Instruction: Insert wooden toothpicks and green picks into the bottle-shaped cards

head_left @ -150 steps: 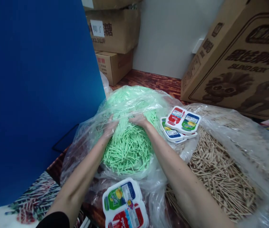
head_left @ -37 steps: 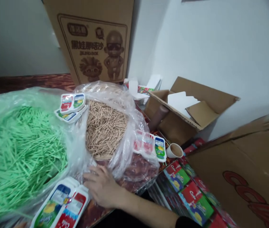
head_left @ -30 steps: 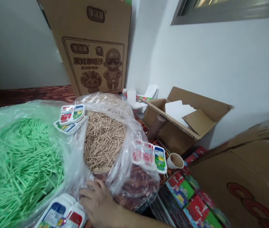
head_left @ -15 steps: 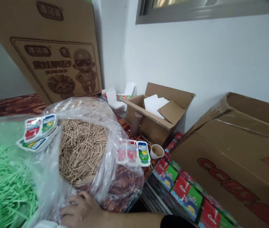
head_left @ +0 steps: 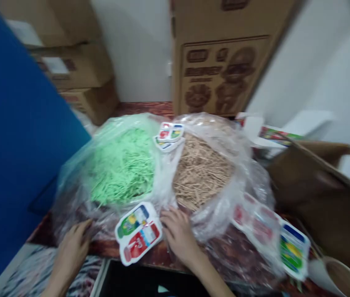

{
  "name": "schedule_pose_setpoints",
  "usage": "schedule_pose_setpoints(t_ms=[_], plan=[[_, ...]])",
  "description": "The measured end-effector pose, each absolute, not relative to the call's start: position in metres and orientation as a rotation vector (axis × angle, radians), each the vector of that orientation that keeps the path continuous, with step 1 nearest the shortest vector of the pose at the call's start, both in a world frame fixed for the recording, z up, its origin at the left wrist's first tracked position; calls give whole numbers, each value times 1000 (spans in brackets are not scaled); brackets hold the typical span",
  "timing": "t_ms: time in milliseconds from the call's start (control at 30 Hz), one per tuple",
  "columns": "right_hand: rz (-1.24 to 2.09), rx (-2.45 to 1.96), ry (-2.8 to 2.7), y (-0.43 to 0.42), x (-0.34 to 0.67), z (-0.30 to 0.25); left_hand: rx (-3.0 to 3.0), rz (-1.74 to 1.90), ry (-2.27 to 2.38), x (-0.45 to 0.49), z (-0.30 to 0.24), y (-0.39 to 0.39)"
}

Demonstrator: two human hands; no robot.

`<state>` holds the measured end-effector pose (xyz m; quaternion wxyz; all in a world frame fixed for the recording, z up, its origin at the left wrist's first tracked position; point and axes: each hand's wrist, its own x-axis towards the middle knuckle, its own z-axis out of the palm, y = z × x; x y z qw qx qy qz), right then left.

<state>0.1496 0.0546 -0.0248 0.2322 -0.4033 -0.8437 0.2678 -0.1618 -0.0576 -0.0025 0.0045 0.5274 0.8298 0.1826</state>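
A white-edged packet with red and green printed panels (head_left: pixel 139 233) lies at the table's front edge, between my hands. My right hand (head_left: pixel 179 231) rests beside it, fingers stretched out over the clear plastic near the brown sticks. To the packet's left, my left hand (head_left: pixel 74 241) lies by the front of the green sticks' bag, its fingers extended and slightly blurred; nothing shows in it. Thin green sticks (head_left: pixel 125 169) fill one open plastic bag, and thin brown sticks (head_left: pixel 204 173) fill another. Two similar packets (head_left: pixel 170 134) lie stacked between the bags.
More packets (head_left: pixel 292 249) lie at right, partly under plastic, beside a paper cup (head_left: pixel 341 276). An open carton (head_left: pixel 311 206) stands behind them. A tall printed carton (head_left: pixel 221 78) is at the back, stacked boxes (head_left: pixel 78 66) at back left, and a blue panel (head_left: pixel 23 144) at left.
My view has swung left, bringing the blue panel, my left hand and the front packet into sight. My right hand remains at the front of the brown sticks' bag.
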Motion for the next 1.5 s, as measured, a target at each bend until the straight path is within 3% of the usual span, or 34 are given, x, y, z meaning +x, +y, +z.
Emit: schedule_pose_setpoints(t_ms=[200,433,633,833,1000,1233,1500], plan=[[962,-1034,-2281,79,140,19,1679,976,2378,-108,16,-40],[1231,-941,-2311,91,108,40,1499,1116,2120,-70,10,-21],[1119,-1120,-2385,82,108,15,1367,1036,2089,-83,3,-32],[827,-1162,-2454,58,101,-7,1335,905,2438,-92,-9,-19],[804,-1138,-2437,56,103,-11,1346,694,2535,-102,-12,2],[1198,-1073,-2105,60,101,6,1178,1260,2110,-84,14,-8],[1896,-991,-1704,74,76,1,1290,1248,1738,-52,15,4]])
